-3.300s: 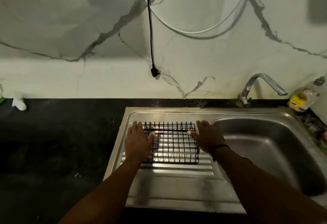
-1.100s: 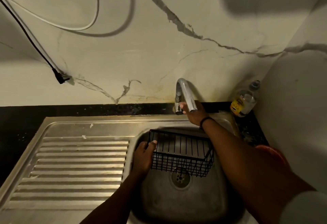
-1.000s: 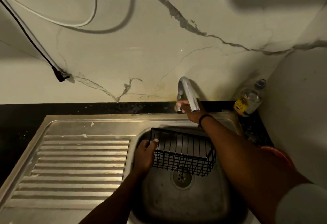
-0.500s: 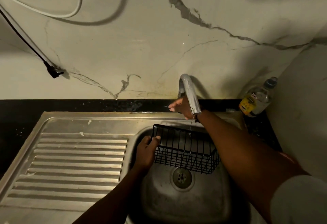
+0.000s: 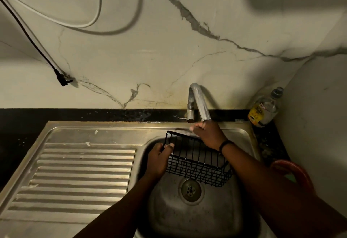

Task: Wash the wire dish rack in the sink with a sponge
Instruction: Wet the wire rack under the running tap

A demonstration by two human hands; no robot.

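A: What's on the far left?
B: A black plug (image 5: 62,80) hangs against the wall, above the ribbed drainboard (image 5: 84,172)

A: And the left hand (image 5: 158,159)?
B: Curled round the left end of the rack (image 5: 197,159), thumb over the top wire. The rack sits tilted in the sink (image 5: 242,136), above the drain (image 5: 191,190)

A: The right hand (image 5: 207,134)?
B: Under the tap (image 5: 199,102), by the rack's far rim, fingers loosely spread. Whether it touches the wire, I can't tell

A: Farther right?
B: A bottle (image 5: 265,108) in the corner
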